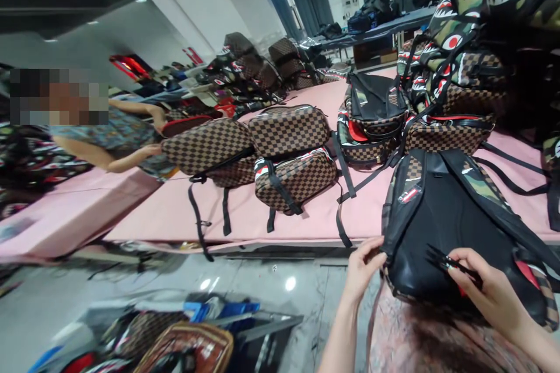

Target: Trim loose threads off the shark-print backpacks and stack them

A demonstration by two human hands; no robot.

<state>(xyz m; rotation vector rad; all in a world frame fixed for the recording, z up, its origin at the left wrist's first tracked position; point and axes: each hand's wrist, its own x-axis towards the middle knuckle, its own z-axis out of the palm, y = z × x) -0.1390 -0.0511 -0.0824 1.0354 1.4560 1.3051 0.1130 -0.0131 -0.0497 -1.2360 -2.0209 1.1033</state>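
In the lower right of the frame we are leaning over a black backpack (446,227) lying back-side up at the near edge of a pink worktop (175,210). Its back panel is looking smooth and padded, with camouflage and brown checkerboard trim along the edges and flat black straps running down it. Our left hand (363,268) is pinching the bag's lower left corner, fingers curled on the edge. Our right hand (490,288) is gripping small black scissors (450,262), thin blades pointing left over the bag's bottom edge.

Across the middle of the frame, boxy brown checkerboard backpacks (289,151) are lying in a row on the worktop, black straps dangling over its front edge. At upper right, a tall pile of camouflage bags (464,23) with shark-mouth prints is rising. At the left, another person's hand (151,150) is touching a checkered bag. More bags are sitting on the glossy tiled floor (284,285) at lower left.
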